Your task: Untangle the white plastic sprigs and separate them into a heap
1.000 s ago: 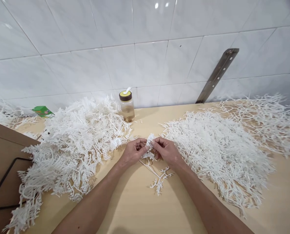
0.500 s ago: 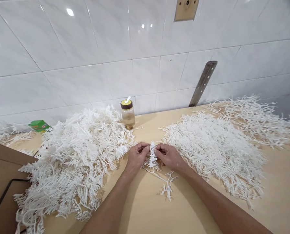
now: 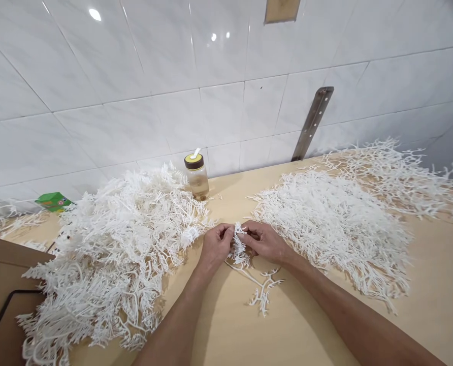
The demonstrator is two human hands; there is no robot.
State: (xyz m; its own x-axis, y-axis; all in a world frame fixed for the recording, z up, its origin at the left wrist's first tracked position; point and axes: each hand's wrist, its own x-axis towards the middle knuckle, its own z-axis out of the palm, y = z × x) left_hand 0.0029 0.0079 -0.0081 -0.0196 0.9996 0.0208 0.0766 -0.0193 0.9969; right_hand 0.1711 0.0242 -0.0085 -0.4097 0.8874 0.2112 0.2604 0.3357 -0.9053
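A white branching plastic sprig [image 3: 239, 249] with fine, fringe-like tips is held upright at the middle of the table. My left hand [image 3: 218, 245] pinches it from the left, thumb and fingers closed near its top. From the other side my right hand [image 3: 263, 240] is also closed on the sprig, its thumb against the fringe. Below the hands, a looser white branched stem [image 3: 262, 290] lies on the tabletop; whether it joins the held sprig I cannot tell.
A large heap of white sprigs [image 3: 116, 254] spreads at left, a second heap [image 3: 336, 223] at right, with bare branched stems [image 3: 397, 178] behind it. A lidded jar of liquid [image 3: 198, 178], a green box [image 3: 54, 201], a cardboard box [image 3: 9, 284] and a metal strip [image 3: 312, 124] surround them.
The camera view has tilted and shifted slightly. Both hands stay at the sprig, the right thumb having moved a little across it. The loose stem's branches have shifted slightly right.
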